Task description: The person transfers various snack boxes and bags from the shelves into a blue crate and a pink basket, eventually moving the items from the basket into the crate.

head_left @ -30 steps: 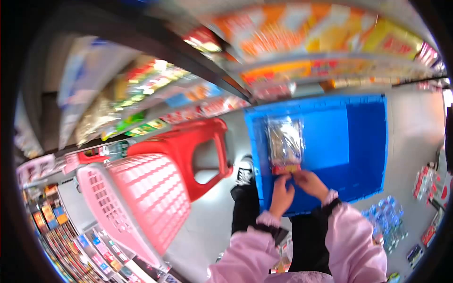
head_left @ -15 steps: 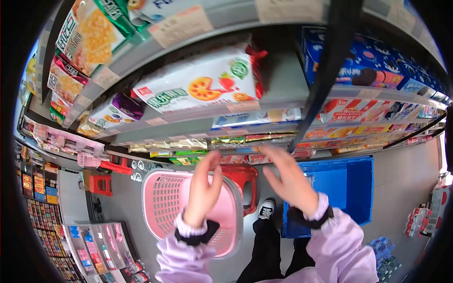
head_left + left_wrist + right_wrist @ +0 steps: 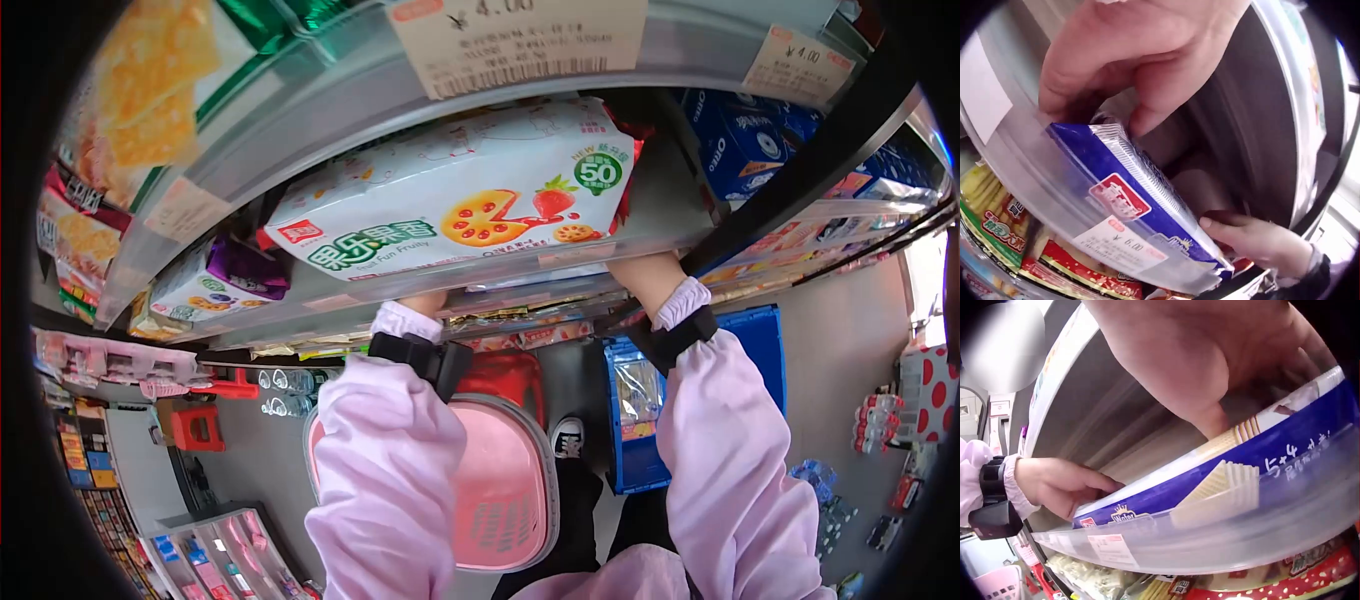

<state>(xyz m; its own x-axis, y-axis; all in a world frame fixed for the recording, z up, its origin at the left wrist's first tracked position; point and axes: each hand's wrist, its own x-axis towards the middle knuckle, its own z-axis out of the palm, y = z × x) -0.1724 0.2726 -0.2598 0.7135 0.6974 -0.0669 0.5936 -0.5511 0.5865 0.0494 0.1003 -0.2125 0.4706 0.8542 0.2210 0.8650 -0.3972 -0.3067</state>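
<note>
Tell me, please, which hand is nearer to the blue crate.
The right hand is nearer, just above the blue crate in the head view; the left hand is farther left, above the pink basket.

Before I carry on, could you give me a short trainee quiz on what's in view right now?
1. True or false: the left hand and right hand touch the blue wafer pack toward opposite ends.
2. Which price shows on the tag in front of the pack? A) 4.00 B) 6.00 C) 9.00
3. Fill in: in the head view, the blue crate is to the ____ of the pink basket.

Key: 1 true; 2 B; 3 right
</note>
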